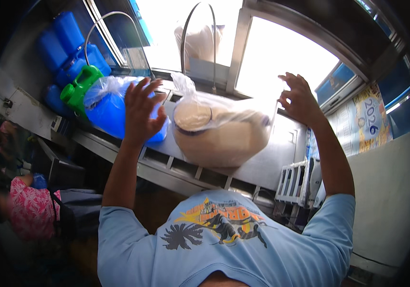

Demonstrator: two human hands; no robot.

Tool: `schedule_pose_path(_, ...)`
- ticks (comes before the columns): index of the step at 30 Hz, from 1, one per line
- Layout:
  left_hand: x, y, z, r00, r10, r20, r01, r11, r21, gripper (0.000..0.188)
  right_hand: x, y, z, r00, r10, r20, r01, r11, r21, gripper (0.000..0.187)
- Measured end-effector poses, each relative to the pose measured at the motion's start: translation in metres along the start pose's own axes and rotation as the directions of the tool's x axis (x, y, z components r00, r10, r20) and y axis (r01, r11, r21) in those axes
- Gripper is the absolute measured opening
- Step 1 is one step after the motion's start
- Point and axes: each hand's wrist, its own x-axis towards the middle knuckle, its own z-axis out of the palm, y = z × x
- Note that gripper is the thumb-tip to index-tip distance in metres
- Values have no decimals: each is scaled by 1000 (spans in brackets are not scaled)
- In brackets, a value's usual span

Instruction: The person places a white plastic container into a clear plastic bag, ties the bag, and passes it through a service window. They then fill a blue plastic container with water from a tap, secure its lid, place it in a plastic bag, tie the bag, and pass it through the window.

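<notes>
A large beige jug (pixel 221 141) in a clear plastic bag sits on the metal counter (pixel 269 165), its round cap facing left and the bag's gathered top (pixel 183 83) sticking up. My left hand (pixel 140 110) is raised with its fingers spread, left of the jug and in front of a blue container (pixel 107 115) that is also wrapped in clear plastic. Up to the right of the jug, my right hand (pixel 299 98) hangs in the air, fingers apart and slightly bent. Neither hand holds anything, and both appear apart from the beige jug.
A green jug (pixel 81 88) and several blue jugs (pixel 66 36) stand at the far left. Two thin curved spouts (pixel 184 40) rise behind the counter before a bright window, with a person (pixel 198 43) outside. A white rack (pixel 291 182) is at right; someone in pink (pixel 33 208) is at left.
</notes>
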Motion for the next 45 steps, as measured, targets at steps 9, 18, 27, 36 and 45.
schedule_pose_path(9,27,3,55,904,114,413,-274,895,351,51,1,-6,-3,959,-265,-95,229,931,-284,15)
schedule_pose_path(18,35,-12,35,615,-291,733,577,799,-167,25,-12,4,-13,985,-133,108,136,991,-19,19)
schedule_pose_path(27,26,-41,23,401,-92,911,797,525,-298,31,-8,17,-18,901,153,406,-244,952,183,26)
schedule_pose_path(36,-21,-22,93,749,-424,508,421,-288,-860,45,-10,9,123,988,147,54,24,-484,875,32)
schedule_pose_path(45,12,-34,57,862,-163,479,78,978,193,22,9,-2,65,973,148,177,-146,989,-25,34)
